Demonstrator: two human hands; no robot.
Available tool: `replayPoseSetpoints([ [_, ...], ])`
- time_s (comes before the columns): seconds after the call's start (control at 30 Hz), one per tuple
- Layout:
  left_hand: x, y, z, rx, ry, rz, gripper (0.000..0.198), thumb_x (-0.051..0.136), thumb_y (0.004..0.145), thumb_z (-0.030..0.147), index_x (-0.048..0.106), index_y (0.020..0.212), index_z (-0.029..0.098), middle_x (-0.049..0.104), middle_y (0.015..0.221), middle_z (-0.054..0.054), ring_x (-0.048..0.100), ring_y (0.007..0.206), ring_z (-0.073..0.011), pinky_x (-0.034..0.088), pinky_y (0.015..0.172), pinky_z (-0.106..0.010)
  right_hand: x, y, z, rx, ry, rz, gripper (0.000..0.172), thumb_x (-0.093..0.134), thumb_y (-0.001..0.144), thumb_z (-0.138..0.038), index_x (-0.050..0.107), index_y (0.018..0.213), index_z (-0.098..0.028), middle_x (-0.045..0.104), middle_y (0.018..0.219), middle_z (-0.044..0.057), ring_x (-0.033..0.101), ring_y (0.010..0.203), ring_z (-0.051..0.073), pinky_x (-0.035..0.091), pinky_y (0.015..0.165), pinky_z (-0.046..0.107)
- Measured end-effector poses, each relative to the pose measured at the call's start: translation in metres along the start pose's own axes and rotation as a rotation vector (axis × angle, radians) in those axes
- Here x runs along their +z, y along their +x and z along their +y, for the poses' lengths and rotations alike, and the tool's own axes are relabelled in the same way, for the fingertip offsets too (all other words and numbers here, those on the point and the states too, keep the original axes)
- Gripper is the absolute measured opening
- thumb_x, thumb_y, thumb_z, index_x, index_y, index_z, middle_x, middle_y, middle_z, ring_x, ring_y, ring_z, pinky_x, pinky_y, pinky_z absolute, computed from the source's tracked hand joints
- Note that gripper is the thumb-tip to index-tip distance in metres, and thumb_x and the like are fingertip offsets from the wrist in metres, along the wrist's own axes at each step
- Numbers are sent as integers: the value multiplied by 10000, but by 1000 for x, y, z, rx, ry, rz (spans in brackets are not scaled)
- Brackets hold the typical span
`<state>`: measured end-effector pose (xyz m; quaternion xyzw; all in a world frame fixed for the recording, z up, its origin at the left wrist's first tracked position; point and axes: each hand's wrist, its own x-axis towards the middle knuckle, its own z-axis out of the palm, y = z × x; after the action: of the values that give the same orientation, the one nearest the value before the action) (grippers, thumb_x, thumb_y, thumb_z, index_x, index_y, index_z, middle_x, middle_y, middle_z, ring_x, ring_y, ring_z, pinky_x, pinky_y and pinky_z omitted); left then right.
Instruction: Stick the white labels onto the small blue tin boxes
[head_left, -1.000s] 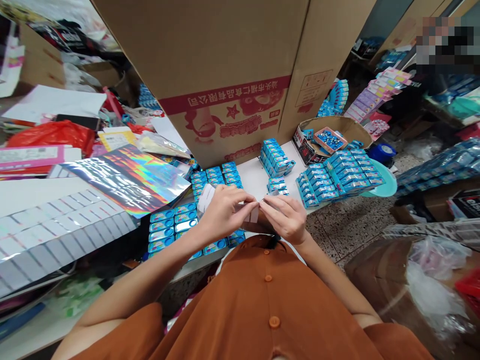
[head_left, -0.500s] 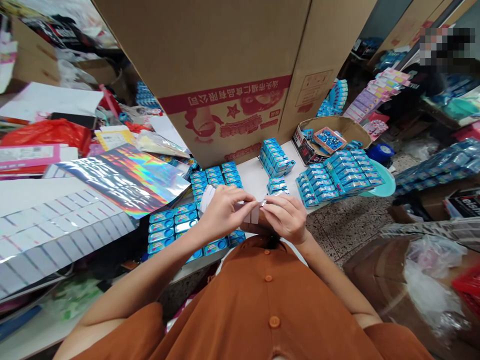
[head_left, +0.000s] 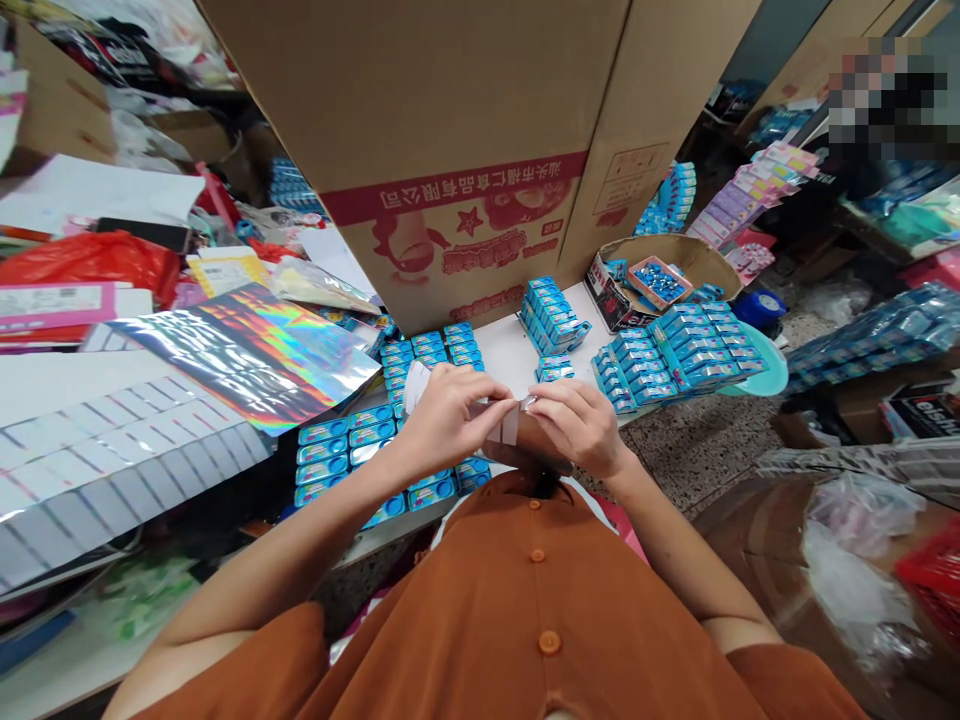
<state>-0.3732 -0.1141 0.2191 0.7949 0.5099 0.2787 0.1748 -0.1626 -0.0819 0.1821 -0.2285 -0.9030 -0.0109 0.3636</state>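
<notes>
My left hand is pinched closed on a thin strip of labels, pale and partly see-through. A white curled end of what looks like the same strip shows behind the knuckles. Close beside it, my right hand pinches a small whitish piece between thumb and forefinger; whether it is still joined to the strip I cannot tell. Beneath my hands lie rows of small blue boxes with rounded clear fronts, partly hidden by my left hand and forearm.
A tall cardboard carton stands at the table's back. To the right are stacked blue packs and an open box holding a small tray of blue pieces. Shiny holographic sheets lie left. A person is at the far right.
My right hand has shifted slightly right, so the fingertips of my two hands are a little farther apart. My left hand has barely moved, and the view has shifted slightly.
</notes>
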Motion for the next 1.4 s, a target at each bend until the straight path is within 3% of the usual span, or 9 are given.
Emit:
replayPoseSetpoints([
  [0.33,0,4,0,44,22,-21,236,500,903,347,671,816,210,693,803,-18,554,783,-168,292,769,-350,-18,7,9,-248,-145,-150,206,431,926,-174,603,1038,-190,656,1056,68,564,1007,184,479,866,340],
  [0.6,7,13,-17,15,12,-54,248,499,891,362,689,828,215,705,811,-20,584,783,-176,327,782,-346,-24,5,6,-292,-150,-180,174,432,921,-147,590,991,-167,657,983,82,581,898,181,464,774,335],
  [0.77,8,32,-38,6,60,-23,293,470,887,394,697,829,217,710,817,-31,570,748,-181,343,767,-351,-23,-7,12,-135,-46,-191,176,413,935,-167,576,1002,-182,651,966,76,583,892,175,466,767,329],
  [0.9,14,62,-83,-82,182,68,283,474,876,400,699,861,227,704,844,-50,541,777,-205,313,784,-375,-26,-14,29,115,54,-52,122,444,920,-165,559,930,-205,638,865,49,586,840,174,472,777,339],
  [1.07,39,97,-170,-216,306,22,273,456,876,355,687,871,209,670,827,-80,495,818,-230,279,802,-394,-27,-15,73,515,127,67,38,525,885,-228,533,914,-205,586,791,16,534,688,144,456,693,293],
  [1.17,57,106,-202,-279,335,58,243,458,873,332,650,897,185,636,909,-105,457,943,-263,254,866,-429,-25,-14,111,645,214,39,76,526,870,-246,524,932,-202,578,796,7,528,684,138,451,676,278],
  [1.23,73,110,-206,-349,320,166,245,468,868,316,612,1001,170,595,1078,-139,411,1080,-305,234,919,-462,-21,-12,138,698,260,27,93,526,861,-252,519,937,-198,573,794,4,530,686,136,452,666,271],
  [1.3,97,118,-196,-418,257,268,302,478,864,318,570,1105,161,528,1229,-170,370,1178,-333,229,964,-483,-14,-10,165,730,285,20,99,524,855,-258,520,931,-195,572,797,5,534,694,137,452,663,268],
  [1.4,145,140,-167,-446,-43,289,322,499,857,387,579,1101,193,564,1200,-145,439,1162,-304,289,991,-460,2,-5,206,755,335,-18,108,525,849,-267,524,926,-192,583,816,12,543,706,137,452,665,265],
])
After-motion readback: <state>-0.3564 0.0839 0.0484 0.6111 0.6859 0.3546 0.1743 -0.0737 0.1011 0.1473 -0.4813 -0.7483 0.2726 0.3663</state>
